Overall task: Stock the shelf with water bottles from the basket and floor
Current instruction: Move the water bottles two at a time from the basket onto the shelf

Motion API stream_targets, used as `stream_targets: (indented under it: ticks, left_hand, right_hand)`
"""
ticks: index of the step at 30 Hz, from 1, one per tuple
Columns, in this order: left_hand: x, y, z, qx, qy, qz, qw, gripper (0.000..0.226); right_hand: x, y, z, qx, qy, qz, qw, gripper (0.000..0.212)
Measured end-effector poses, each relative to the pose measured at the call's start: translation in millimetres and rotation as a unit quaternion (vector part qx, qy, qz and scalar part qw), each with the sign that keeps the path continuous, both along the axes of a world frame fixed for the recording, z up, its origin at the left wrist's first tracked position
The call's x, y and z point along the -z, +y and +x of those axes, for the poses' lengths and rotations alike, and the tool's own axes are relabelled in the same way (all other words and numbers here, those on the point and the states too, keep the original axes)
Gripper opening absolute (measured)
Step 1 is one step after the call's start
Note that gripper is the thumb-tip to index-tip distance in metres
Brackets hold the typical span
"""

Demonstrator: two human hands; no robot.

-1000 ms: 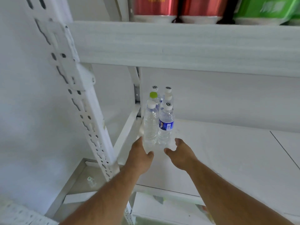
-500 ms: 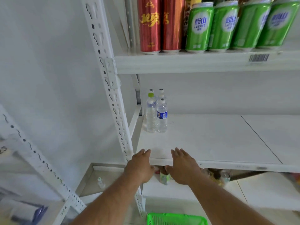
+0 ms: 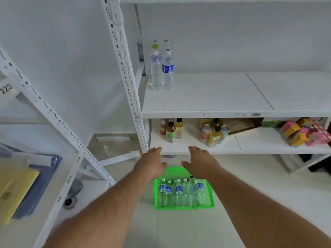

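— Hands: left hand (image 3: 152, 165) and right hand (image 3: 201, 162) both spread, fingers released, holding nothing.
— Water bottles (image 3: 180, 193) lie in the green basket (image 3: 184, 207) just below those fingers; more bottles (image 3: 162, 68) stand on the shelf (image 3: 206, 102) above.

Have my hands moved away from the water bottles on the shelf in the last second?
Yes. Both hands, left hand and right hand, have pulled back from the shelved bottles and now hang open above the green basket.

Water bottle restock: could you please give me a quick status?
Left hand and right hand open, empty, above green basket. Bottles in basket; others on shelf. Nothing blocking.
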State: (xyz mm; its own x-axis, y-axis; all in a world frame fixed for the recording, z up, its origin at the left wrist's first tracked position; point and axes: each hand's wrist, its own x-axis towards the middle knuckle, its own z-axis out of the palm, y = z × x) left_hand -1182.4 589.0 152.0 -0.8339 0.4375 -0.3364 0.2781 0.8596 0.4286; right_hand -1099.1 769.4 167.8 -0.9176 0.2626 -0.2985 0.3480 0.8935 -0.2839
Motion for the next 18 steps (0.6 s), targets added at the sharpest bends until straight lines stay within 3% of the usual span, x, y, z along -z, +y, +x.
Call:
stream_targets:
  ticks: [12,18]
  left_hand:
    - [93,42,68,-0.084,-0.127,0.011,0.988,0.071]
    - [156,62,84,-0.111,-0.182,-0.006,0.977,0.078]
  right_hand:
    - [105,66,68,0.055,-0.112,-0.071,0.99,0.071]
    - [163,91,70,0.079,-0.161,-0.105,0.978,0.069]
